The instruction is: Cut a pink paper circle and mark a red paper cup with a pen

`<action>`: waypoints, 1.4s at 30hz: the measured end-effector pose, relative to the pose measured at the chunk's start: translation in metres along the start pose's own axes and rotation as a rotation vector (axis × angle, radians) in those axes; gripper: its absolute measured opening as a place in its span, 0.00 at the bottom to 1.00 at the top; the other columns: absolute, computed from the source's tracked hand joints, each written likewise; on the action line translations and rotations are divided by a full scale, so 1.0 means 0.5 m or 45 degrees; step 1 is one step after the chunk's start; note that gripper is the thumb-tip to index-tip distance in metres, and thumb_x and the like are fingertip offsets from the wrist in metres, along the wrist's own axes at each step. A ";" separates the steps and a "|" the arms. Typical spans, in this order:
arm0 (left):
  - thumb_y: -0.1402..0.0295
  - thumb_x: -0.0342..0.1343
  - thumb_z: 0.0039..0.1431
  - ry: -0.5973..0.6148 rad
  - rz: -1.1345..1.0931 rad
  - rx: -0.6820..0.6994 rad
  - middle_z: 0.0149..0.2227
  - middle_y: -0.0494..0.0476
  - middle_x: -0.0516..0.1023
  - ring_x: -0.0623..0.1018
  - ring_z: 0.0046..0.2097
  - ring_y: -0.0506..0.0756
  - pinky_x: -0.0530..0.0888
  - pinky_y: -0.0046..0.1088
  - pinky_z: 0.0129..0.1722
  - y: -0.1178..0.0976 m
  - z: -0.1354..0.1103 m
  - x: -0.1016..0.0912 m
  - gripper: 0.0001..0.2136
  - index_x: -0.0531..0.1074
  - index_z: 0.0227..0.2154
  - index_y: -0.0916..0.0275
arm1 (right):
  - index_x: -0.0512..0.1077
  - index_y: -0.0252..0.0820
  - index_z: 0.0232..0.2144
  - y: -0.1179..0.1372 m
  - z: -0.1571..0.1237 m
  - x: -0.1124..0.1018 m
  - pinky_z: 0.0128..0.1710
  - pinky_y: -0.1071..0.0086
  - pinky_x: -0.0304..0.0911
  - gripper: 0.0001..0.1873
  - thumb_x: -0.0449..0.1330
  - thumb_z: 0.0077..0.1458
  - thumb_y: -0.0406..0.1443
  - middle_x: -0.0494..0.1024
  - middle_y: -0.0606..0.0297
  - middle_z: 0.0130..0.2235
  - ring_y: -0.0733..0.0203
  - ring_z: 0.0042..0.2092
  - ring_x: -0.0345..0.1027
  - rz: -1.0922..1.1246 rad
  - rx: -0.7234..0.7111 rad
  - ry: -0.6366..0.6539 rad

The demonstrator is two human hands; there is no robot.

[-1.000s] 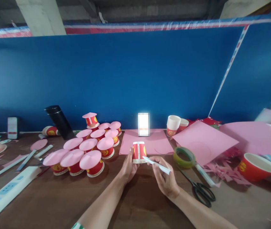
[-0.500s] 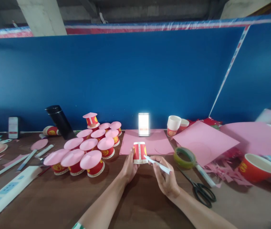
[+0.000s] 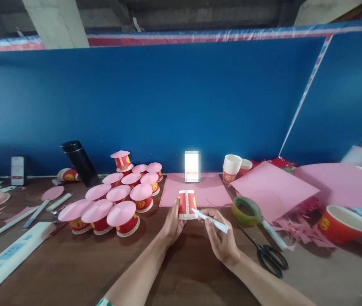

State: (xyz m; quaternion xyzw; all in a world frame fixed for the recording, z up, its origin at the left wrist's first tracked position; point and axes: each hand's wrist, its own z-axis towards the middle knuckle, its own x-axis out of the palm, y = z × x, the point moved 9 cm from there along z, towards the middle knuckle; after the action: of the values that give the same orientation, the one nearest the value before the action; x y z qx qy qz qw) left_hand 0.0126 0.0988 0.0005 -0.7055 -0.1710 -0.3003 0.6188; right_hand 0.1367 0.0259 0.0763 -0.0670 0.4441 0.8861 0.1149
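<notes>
An upturned red paper cup [image 3: 187,204] with a white stripe stands on the brown table [image 3: 174,272], at the near edge of a pink paper sheet [image 3: 196,190]. My left hand [image 3: 173,225] is closed round the cup's left side. My right hand [image 3: 221,238] pinches a white pen [image 3: 209,220], whose tip touches the cup's lower right rim.
Several upturned red cups topped with pink discs [image 3: 117,199] crowd the left. A green tape roll [image 3: 246,210] and black scissors [image 3: 268,255] lie at the right, with more pink sheets [image 3: 273,189], scraps and a red cup [image 3: 342,221]. A white power strip [image 3: 5,259] lies at the near left. A lit phone [image 3: 192,166] leans on the blue wall.
My left hand's thumb has shifted slightly on the cup. The pen tip stays at the cup's rim; nothing else has moved.
</notes>
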 end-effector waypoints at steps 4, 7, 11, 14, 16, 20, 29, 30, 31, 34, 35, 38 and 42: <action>0.52 0.51 0.53 -0.011 -0.015 -0.010 0.36 0.57 0.76 0.75 0.39 0.54 0.69 0.31 0.42 0.000 0.002 -0.002 0.19 0.71 0.37 0.64 | 0.67 0.40 0.38 -0.006 -0.001 -0.007 0.36 0.68 0.64 0.10 0.49 0.59 0.37 0.73 0.61 0.32 0.60 0.34 0.68 -0.004 0.007 -0.037; 0.52 0.53 0.52 -0.048 -0.049 -0.023 0.35 0.57 0.76 0.75 0.40 0.55 0.69 0.31 0.42 0.002 0.004 -0.008 0.19 0.71 0.37 0.64 | 0.67 0.40 0.37 -0.014 -0.003 -0.007 0.33 0.69 0.63 0.10 0.49 0.59 0.38 0.72 0.62 0.30 0.61 0.31 0.67 -0.025 0.017 -0.031; 0.52 0.53 0.52 -0.049 -0.069 -0.023 0.35 0.57 0.76 0.75 0.41 0.56 0.69 0.32 0.42 0.002 0.005 -0.008 0.19 0.71 0.37 0.64 | 0.67 0.40 0.33 -0.019 -0.004 -0.006 0.30 0.71 0.60 0.10 0.48 0.59 0.38 0.70 0.65 0.28 0.63 0.28 0.63 -0.040 0.032 -0.019; 0.53 0.52 0.53 -0.038 -0.072 -0.022 0.35 0.57 0.76 0.75 0.41 0.56 0.69 0.32 0.42 0.001 0.004 -0.005 0.19 0.71 0.37 0.64 | 0.67 0.40 0.33 -0.015 -0.003 -0.005 0.28 0.71 0.59 0.10 0.48 0.59 0.38 0.69 0.65 0.27 0.64 0.27 0.62 -0.040 0.027 -0.014; 0.53 0.52 0.53 -0.047 -0.074 -0.023 0.34 0.57 0.77 0.75 0.41 0.56 0.69 0.32 0.42 -0.001 0.003 -0.004 0.18 0.71 0.36 0.65 | 0.67 0.40 0.33 -0.013 -0.002 -0.004 0.29 0.71 0.60 0.10 0.49 0.59 0.38 0.69 0.65 0.28 0.64 0.28 0.62 -0.044 0.025 -0.007; 0.53 0.53 0.53 -0.063 -0.076 -0.025 0.33 0.57 0.77 0.75 0.40 0.56 0.70 0.32 0.42 -0.002 0.002 -0.003 0.18 0.71 0.36 0.65 | 0.67 0.39 0.33 -0.013 -0.003 -0.006 0.29 0.71 0.61 0.09 0.49 0.59 0.38 0.70 0.64 0.28 0.63 0.29 0.64 -0.061 0.035 -0.026; 0.54 0.53 0.52 -0.060 -0.085 -0.015 0.34 0.57 0.77 0.75 0.39 0.55 0.69 0.31 0.42 0.000 0.004 -0.007 0.17 0.72 0.35 0.64 | 0.68 0.40 0.33 -0.014 -0.004 -0.001 0.30 0.71 0.61 0.09 0.50 0.58 0.38 0.72 0.64 0.29 0.62 0.30 0.66 -0.048 0.025 -0.001; 0.54 0.53 0.53 -0.054 -0.080 -0.014 0.35 0.57 0.77 0.75 0.39 0.55 0.69 0.31 0.42 0.000 0.004 -0.006 0.17 0.72 0.35 0.64 | 0.68 0.40 0.34 -0.013 -0.004 -0.002 0.30 0.71 0.61 0.09 0.50 0.58 0.38 0.72 0.63 0.29 0.62 0.30 0.66 -0.047 0.023 -0.008; 0.54 0.52 0.53 -0.049 -0.076 -0.014 0.35 0.57 0.77 0.75 0.39 0.55 0.69 0.31 0.41 -0.001 0.003 -0.005 0.18 0.72 0.36 0.64 | 0.68 0.40 0.34 -0.014 -0.004 -0.002 0.30 0.71 0.61 0.09 0.50 0.58 0.38 0.72 0.63 0.29 0.62 0.31 0.66 -0.044 0.025 -0.009; 0.53 0.51 0.54 -0.044 -0.059 -0.009 0.34 0.56 0.76 0.75 0.37 0.53 0.69 0.29 0.41 -0.002 0.003 -0.005 0.18 0.71 0.36 0.64 | 0.68 0.40 0.34 -0.017 -0.005 0.000 0.29 0.71 0.61 0.09 0.50 0.58 0.38 0.72 0.63 0.29 0.62 0.30 0.66 -0.043 0.037 0.006; 0.53 0.51 0.54 -0.045 -0.051 -0.006 0.34 0.56 0.76 0.75 0.37 0.53 0.69 0.29 0.40 -0.002 0.003 -0.005 0.18 0.71 0.36 0.64 | 0.67 0.40 0.34 -0.018 -0.005 0.002 0.28 0.71 0.61 0.09 0.50 0.58 0.38 0.72 0.63 0.30 0.62 0.30 0.66 -0.047 0.040 0.017; 0.53 0.52 0.53 -0.048 -0.032 0.005 0.34 0.56 0.76 0.75 0.38 0.53 0.69 0.29 0.40 -0.003 0.003 -0.006 0.18 0.71 0.36 0.64 | 0.67 0.40 0.34 -0.021 -0.006 0.005 0.28 0.71 0.61 0.08 0.50 0.58 0.37 0.72 0.63 0.30 0.62 0.30 0.66 -0.068 0.043 0.041; 0.53 0.52 0.53 -0.051 -0.003 0.018 0.36 0.57 0.76 0.74 0.40 0.54 0.69 0.29 0.40 -0.004 0.002 -0.006 0.18 0.70 0.37 0.64 | 0.67 0.40 0.34 -0.020 -0.007 0.007 0.28 0.71 0.62 0.08 0.50 0.58 0.37 0.72 0.63 0.30 0.62 0.30 0.67 -0.078 0.038 0.049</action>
State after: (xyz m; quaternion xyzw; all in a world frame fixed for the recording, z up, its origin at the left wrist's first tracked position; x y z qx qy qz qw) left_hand 0.0093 0.1003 0.0000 -0.7067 -0.1863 -0.2854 0.6200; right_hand 0.1358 0.0294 0.0660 -0.0958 0.4573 0.8739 0.1344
